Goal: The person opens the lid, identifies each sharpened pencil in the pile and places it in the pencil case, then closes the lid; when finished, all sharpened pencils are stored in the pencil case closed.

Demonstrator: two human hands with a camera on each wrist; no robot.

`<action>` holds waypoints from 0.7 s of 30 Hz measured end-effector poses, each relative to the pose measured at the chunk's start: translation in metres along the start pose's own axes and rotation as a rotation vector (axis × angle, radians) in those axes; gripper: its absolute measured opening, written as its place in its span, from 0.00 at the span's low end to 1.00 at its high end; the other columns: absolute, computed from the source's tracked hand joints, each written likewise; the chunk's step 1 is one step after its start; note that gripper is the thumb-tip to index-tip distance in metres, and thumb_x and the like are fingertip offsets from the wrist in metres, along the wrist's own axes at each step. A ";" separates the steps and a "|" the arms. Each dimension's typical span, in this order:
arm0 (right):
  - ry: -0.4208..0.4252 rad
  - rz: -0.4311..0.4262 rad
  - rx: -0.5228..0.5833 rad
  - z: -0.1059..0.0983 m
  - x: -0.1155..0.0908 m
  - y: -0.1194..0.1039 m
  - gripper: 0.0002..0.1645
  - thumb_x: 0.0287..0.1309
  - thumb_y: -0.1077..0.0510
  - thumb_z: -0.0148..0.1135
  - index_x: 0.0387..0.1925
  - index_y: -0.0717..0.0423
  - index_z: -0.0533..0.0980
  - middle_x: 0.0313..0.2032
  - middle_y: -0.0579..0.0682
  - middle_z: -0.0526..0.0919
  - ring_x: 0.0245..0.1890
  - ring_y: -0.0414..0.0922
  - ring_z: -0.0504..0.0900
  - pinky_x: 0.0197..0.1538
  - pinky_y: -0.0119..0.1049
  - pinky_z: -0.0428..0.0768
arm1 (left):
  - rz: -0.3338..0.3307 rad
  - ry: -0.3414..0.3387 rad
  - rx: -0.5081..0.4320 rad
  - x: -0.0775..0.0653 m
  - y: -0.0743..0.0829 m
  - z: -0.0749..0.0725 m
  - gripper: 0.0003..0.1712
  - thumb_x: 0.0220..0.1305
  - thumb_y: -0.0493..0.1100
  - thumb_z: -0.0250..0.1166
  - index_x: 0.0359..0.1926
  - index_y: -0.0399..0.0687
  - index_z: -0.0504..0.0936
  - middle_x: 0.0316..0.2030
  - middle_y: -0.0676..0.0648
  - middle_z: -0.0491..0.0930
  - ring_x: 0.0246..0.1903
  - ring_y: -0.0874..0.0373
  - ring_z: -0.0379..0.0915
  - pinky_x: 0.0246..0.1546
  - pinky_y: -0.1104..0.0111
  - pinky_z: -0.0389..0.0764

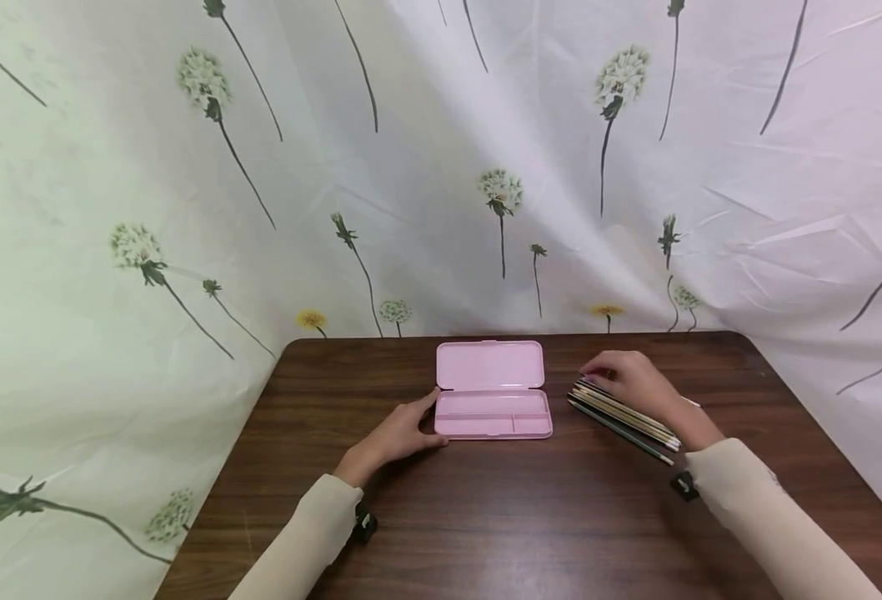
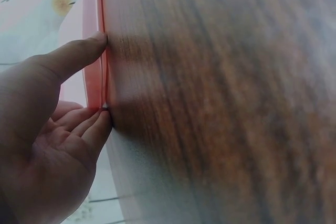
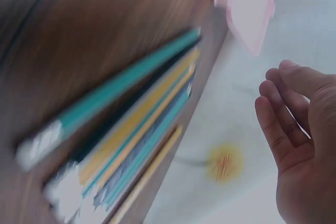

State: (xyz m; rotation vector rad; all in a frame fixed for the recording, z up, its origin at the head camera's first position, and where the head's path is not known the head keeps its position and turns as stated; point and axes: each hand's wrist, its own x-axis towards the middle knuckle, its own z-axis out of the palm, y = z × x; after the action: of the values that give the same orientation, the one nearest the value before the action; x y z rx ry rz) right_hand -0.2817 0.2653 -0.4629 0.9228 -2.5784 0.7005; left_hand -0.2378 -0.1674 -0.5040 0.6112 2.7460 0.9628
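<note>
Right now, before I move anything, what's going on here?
A person's left-hand grip rests against the left end of a pink case, its lid open. The right-hand grip is over the far side of a loose row of pencils, with nothing visibly held. The pencils lie on the wooden table, to the right of the case.
</note>
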 end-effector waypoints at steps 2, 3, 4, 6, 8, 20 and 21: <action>0.007 0.042 -0.029 -0.010 -0.008 0.008 0.09 0.62 0.68 0.74 0.42 0.55 0.90 0.39 0.49 0.93 0.36 0.44 0.89 0.39 0.42 0.87 | 0.015 0.000 -0.007 -0.001 -0.001 0.000 0.54 0.67 0.48 0.76 0.83 0.38 0.57 0.79 0.35 0.63 0.78 0.41 0.63 0.76 0.45 0.68; 0.009 0.058 -0.037 -0.014 -0.012 0.012 0.10 0.62 0.69 0.74 0.42 0.55 0.90 0.38 0.49 0.93 0.36 0.44 0.89 0.38 0.41 0.87 | 0.052 0.004 -0.006 0.001 -0.008 0.002 0.54 0.68 0.51 0.75 0.84 0.41 0.56 0.80 0.36 0.63 0.79 0.43 0.63 0.77 0.49 0.69; 0.009 0.073 -0.047 -0.018 -0.016 0.016 0.10 0.61 0.68 0.74 0.42 0.55 0.90 0.38 0.49 0.93 0.35 0.44 0.89 0.38 0.40 0.86 | 0.059 0.006 -0.009 0.000 -0.008 0.001 0.54 0.68 0.51 0.75 0.84 0.40 0.56 0.80 0.35 0.63 0.78 0.42 0.63 0.76 0.48 0.69; 0.004 0.103 -0.060 -0.025 -0.024 0.022 0.09 0.61 0.68 0.74 0.42 0.56 0.90 0.37 0.49 0.93 0.35 0.43 0.88 0.37 0.39 0.86 | 0.063 0.009 -0.010 0.000 -0.008 0.001 0.54 0.68 0.52 0.75 0.84 0.40 0.56 0.79 0.35 0.63 0.78 0.42 0.63 0.76 0.47 0.69; -0.008 0.131 -0.079 -0.030 -0.033 0.029 0.09 0.61 0.68 0.74 0.42 0.55 0.90 0.37 0.49 0.93 0.35 0.43 0.88 0.37 0.39 0.86 | 0.049 0.006 -0.004 0.000 -0.007 0.001 0.54 0.68 0.52 0.75 0.84 0.40 0.56 0.80 0.35 0.63 0.79 0.43 0.63 0.77 0.48 0.69; -0.115 0.247 -0.095 -0.025 -0.074 0.055 0.07 0.62 0.69 0.72 0.40 0.59 0.90 0.36 0.51 0.92 0.33 0.40 0.85 0.36 0.39 0.84 | -0.012 0.007 0.001 0.000 0.000 0.001 0.54 0.66 0.48 0.77 0.83 0.39 0.57 0.79 0.36 0.64 0.78 0.43 0.64 0.77 0.47 0.69; -0.122 0.249 -0.095 -0.024 -0.076 0.057 0.06 0.62 0.69 0.72 0.39 0.59 0.90 0.36 0.51 0.91 0.32 0.40 0.85 0.35 0.39 0.84 | -0.012 0.007 0.001 0.000 0.000 0.001 0.54 0.66 0.48 0.77 0.84 0.39 0.57 0.79 0.36 0.64 0.78 0.43 0.64 0.77 0.48 0.68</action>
State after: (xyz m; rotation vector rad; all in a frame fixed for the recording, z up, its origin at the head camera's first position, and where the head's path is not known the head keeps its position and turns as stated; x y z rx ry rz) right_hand -0.2598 0.3544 -0.4957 0.6402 -2.8392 0.5941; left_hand -0.2372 -0.1675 -0.5048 0.5924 2.7534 0.9623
